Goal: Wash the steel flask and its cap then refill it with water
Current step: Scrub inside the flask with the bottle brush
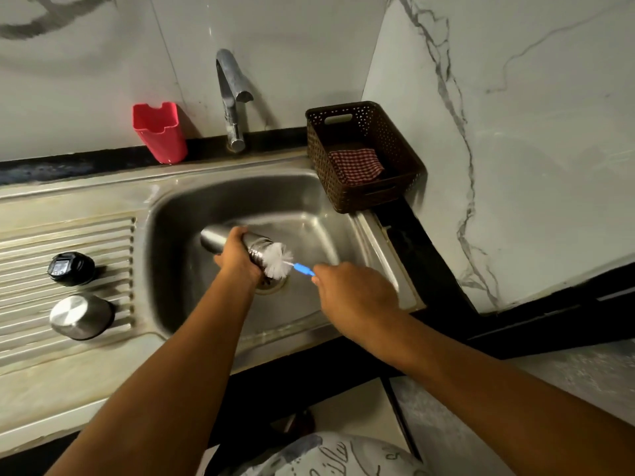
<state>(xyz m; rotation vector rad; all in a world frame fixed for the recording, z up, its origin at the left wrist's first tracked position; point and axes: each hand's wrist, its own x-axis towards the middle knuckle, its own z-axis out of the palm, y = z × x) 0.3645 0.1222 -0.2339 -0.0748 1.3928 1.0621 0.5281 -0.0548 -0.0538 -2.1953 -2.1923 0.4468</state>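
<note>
A: Where is the flask?
B: Flask (pixel 220 239) is held on its side low over the sink (pixel 309 214), base to the left and mouth to the right, near the drain.
A: Left hand?
B: Left hand (pixel 237 259) is wrapped round the flask near the neck, with the fingers curled over the top.
A: Right hand?
B: Right hand (pixel 354 293) is closed on the blue handle of a brush (pixel 278 259). The white bristles are seen at the flask's mouth, part in and part out.
A: Caps?
B: Black cap (pixel 71 268) and steel cap (pixel 80 316) are set on the drainboard (pixel 34 235), left of the basin, apart from each other, the steel one nearer.
A: Anything else noted?
B: Tap (pixel 230 97) is behind the basin. Red holder (pixel 159 132) is stood to its left. Basket (pixel 360 156) is on the right rim, with a checked cloth (pixel 357 164) laid inside.
</note>
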